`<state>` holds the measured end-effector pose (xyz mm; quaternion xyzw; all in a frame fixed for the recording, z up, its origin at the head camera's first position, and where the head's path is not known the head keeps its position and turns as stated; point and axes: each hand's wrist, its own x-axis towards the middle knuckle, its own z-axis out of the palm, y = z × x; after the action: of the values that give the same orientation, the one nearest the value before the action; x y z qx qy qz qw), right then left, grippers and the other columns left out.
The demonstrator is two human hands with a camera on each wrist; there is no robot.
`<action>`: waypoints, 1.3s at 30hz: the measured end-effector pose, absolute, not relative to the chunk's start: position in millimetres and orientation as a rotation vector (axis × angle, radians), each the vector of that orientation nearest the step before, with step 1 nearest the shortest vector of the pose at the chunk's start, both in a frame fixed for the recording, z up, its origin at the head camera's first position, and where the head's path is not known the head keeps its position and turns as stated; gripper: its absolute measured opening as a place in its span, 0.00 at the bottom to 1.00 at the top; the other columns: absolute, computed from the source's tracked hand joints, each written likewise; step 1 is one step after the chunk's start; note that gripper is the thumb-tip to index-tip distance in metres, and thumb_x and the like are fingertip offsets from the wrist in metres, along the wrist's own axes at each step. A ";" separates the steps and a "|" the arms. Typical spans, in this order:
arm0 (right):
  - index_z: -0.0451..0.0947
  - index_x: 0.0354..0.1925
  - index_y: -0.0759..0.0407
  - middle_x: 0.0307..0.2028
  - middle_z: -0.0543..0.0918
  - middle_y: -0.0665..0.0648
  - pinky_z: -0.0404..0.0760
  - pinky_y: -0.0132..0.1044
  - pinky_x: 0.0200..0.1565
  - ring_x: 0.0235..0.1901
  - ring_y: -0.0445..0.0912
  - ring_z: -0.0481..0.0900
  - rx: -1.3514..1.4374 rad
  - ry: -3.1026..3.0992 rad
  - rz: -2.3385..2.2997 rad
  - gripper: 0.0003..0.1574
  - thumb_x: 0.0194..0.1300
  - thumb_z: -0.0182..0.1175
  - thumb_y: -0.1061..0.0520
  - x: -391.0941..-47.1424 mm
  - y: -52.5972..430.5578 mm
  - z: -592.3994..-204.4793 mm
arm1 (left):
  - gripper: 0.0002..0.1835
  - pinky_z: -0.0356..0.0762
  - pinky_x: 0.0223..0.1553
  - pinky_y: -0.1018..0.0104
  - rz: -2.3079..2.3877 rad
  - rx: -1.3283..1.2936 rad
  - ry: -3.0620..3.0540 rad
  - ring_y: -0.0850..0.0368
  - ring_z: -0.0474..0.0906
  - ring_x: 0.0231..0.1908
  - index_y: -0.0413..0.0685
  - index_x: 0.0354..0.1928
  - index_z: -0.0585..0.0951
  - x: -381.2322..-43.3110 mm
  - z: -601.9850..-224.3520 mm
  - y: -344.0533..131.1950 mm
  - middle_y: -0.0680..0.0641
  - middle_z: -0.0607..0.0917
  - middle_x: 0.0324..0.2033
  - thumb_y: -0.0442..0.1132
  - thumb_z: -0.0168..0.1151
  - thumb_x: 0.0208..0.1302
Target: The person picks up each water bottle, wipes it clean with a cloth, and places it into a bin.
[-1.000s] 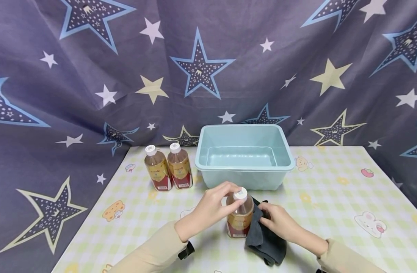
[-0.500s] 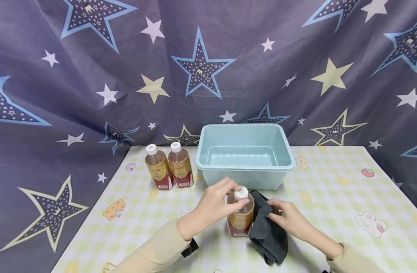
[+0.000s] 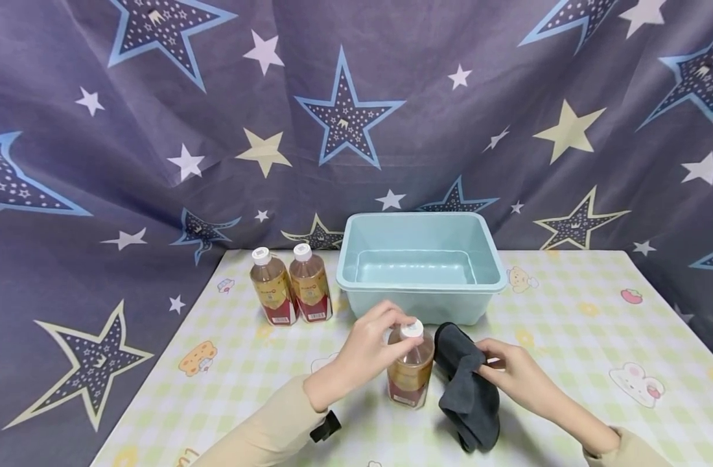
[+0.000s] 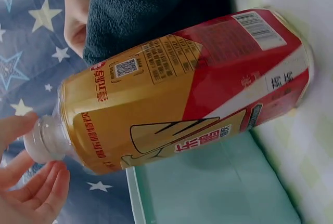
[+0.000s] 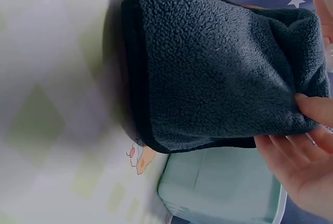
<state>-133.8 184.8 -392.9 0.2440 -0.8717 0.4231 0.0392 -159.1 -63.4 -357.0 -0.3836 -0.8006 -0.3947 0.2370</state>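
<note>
My left hand (image 3: 365,347) pinches the white cap (image 3: 412,328) of a plastic drink bottle (image 3: 410,375) with a gold and red label. In the head view that bottle tilts slightly; the left wrist view shows its label (image 4: 156,94) close up. Just to the right, my right hand (image 3: 516,371) pinches a dark grey fleecy cloth (image 3: 468,392) by its upper part, thumb on one side and fingers on the other. The cloth (image 5: 218,73) hangs folded, apart from the bottle in the head view.
Behind the hands stands a light blue plastic tub (image 3: 417,298), with nothing seen inside. Two similar bottles, a left one (image 3: 273,292) and a right one (image 3: 311,288), stand upright to its left. A checked cloth (image 3: 566,337) covers the table, and a starry curtain (image 3: 310,84) hangs behind.
My right hand has drawn the cloth away from the bottle's side, to the right. The left hand stays on the cap, and the bottle has tipped a little.
</note>
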 end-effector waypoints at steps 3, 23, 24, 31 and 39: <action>0.76 0.36 0.62 0.35 0.80 0.56 0.80 0.31 0.33 0.36 0.34 0.76 0.762 -2.669 1.290 0.12 0.51 0.56 0.73 -132.6 185.9 -392.6 | 0.12 0.73 0.39 0.77 -1.102 -1.088 -2.219 0.62 0.72 0.36 0.41 0.35 0.81 -160.9 -357.2 -66.4 0.52 0.78 0.32 0.37 0.68 0.47; 0.77 0.36 0.59 0.35 0.80 0.54 0.80 0.32 0.32 0.37 0.33 0.75 0.841 -2.568 1.281 0.13 0.52 0.59 0.71 -129.7 186.0 -391.6 | 0.12 0.64 0.56 0.70 -0.918 -1.372 -2.242 0.58 0.69 0.50 0.42 0.47 0.75 -162.5 -355.3 -73.6 0.47 0.77 0.47 0.35 0.52 0.61; 0.77 0.36 0.59 0.35 0.80 0.54 0.80 0.32 0.32 0.37 0.33 0.75 0.840 -2.566 1.280 0.12 0.52 0.59 0.71 -129.7 185.8 -391.4 | 0.12 0.63 0.57 0.70 -0.897 -1.379 -2.243 0.57 0.69 0.50 0.42 0.47 0.75 -162.3 -354.7 -73.2 0.47 0.76 0.48 0.34 0.52 0.61; 0.77 0.36 0.60 0.34 0.80 0.53 0.80 0.32 0.32 0.37 0.33 0.75 0.827 -2.541 1.290 0.13 0.51 0.59 0.72 -130.3 182.6 -389.2 | 0.12 0.60 0.59 0.68 -0.830 -1.394 -2.246 0.57 0.68 0.52 0.42 0.47 0.73 -162.2 -354.7 -70.6 0.46 0.75 0.50 0.33 0.49 0.62; 0.77 0.36 0.64 0.34 0.81 0.56 0.80 0.34 0.32 0.36 0.32 0.75 0.825 -2.523 1.291 0.14 0.49 0.57 0.75 -132.9 179.3 -385.4 | 0.11 0.65 0.56 0.69 -0.990 -1.346 -2.265 0.58 0.68 0.51 0.44 0.46 0.75 -161.1 -357.1 -70.7 0.47 0.75 0.49 0.33 0.53 0.60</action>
<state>-132.9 179.3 -385.4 0.2781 -0.8509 0.4355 0.0947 -161.1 -70.7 -357.1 -0.4718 -0.7941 -0.3470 0.1629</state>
